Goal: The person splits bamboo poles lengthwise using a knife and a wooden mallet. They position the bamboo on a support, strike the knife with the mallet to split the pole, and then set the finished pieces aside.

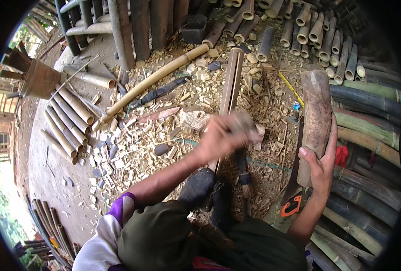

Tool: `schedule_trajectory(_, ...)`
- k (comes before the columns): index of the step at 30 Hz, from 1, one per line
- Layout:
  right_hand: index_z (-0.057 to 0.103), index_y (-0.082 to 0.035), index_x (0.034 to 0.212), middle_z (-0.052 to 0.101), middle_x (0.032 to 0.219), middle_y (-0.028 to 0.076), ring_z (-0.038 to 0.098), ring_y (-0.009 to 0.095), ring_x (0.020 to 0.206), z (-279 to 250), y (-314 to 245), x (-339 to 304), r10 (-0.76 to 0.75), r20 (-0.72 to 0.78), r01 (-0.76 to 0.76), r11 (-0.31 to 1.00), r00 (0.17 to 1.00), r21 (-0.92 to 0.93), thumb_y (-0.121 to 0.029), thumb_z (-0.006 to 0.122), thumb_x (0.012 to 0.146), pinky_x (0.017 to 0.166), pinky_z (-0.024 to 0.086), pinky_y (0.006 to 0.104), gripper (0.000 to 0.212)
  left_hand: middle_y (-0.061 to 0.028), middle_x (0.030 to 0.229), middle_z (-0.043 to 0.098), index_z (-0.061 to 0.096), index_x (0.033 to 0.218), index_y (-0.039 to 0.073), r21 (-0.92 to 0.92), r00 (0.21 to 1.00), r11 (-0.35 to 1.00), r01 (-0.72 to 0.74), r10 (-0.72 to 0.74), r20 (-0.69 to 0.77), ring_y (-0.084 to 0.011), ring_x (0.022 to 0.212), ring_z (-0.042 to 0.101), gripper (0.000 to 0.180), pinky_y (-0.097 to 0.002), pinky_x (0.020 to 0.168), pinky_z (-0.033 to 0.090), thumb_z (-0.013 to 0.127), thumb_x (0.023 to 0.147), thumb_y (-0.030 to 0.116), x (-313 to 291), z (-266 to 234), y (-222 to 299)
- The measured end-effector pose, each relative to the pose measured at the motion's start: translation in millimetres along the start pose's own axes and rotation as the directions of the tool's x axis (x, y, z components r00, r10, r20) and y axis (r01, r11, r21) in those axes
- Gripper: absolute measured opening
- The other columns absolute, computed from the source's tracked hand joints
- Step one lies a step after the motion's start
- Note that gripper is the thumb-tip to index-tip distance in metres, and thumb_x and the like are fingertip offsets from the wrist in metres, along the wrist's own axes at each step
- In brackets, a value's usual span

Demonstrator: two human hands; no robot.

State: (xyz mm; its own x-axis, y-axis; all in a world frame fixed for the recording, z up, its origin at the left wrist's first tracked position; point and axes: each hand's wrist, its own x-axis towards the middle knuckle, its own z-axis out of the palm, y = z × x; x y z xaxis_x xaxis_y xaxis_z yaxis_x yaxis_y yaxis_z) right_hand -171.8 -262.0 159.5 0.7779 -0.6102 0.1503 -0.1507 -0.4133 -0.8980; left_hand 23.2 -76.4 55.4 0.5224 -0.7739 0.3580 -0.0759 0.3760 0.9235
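My right hand (320, 167), held out to the right, wraps round the lower part of a thick wooden club (316, 106), which stands nearly upright with its wide end at the top. My left hand (225, 137) is smeared by motion over a long brown bamboo piece (230, 86) with a lengthwise slit. A greyish blur shows at its fingers, and I cannot make out what it is. The bamboo runs away from me, its near end by my dark-covered feet. Under the left hand lies a pale wood block (196, 119), partly hidden.
Wood chips (142, 156) cover the floor. To the right are stacked bamboo poles (367, 124), a saw with an orange handle (291, 206) and a yellow tape strip (291, 88). Cut bamboo tubes (67, 122) lie at left. A long bamboo pole (153, 81) lies diagonally ahead.
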Motion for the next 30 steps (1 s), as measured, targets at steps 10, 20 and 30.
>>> schedule_trajectory(10,0.020,0.003,0.163,0.033,0.162,0.021,0.033,0.029,0.150,37.9,-17.9,11.3,-0.009,0.096,0.010,1.000,0.995,-0.002,-0.017,0.073,0.076,0.125,0.021,0.0390,0.104,-0.0011,0.062,0.057,0.072,0.086,0.000,-0.462,0.803,0.873,0.158,-0.385,-0.454,-0.0081,0.056,0.047,0.033,-0.0273,0.055,0.038,0.077,0.096,0.032,15.4,-57.1,-35.4)
schedule_trajectory(20,0.021,0.003,0.163,0.033,0.162,0.022,0.034,0.032,0.151,61.1,-74.0,48.4,-0.326,0.188,0.326,0.945,0.927,0.033,-0.016,0.077,0.078,0.125,0.024,0.0429,0.103,-0.0016,0.071,0.068,0.073,0.081,0.007,-0.050,0.858,0.935,0.352,-0.344,-0.382,-0.0087,0.062,0.058,0.038,-0.0311,0.056,0.048,0.074,0.097,0.042,21.3,-35.3,-25.2)
schedule_trajectory(30,0.028,-0.036,0.163,0.062,0.125,0.016,0.068,0.034,0.105,88.1,-113.9,75.8,-0.205,0.544,0.480,0.765,0.814,-0.430,-0.006,0.084,0.074,0.094,0.059,0.0492,0.109,-0.0002,0.073,0.067,0.073,0.090,0.002,-0.072,0.901,0.981,0.180,-0.194,-0.387,-0.0081,0.065,0.059,0.011,-0.0293,0.057,0.047,0.067,0.097,0.008,14.4,-16.7,-51.0)
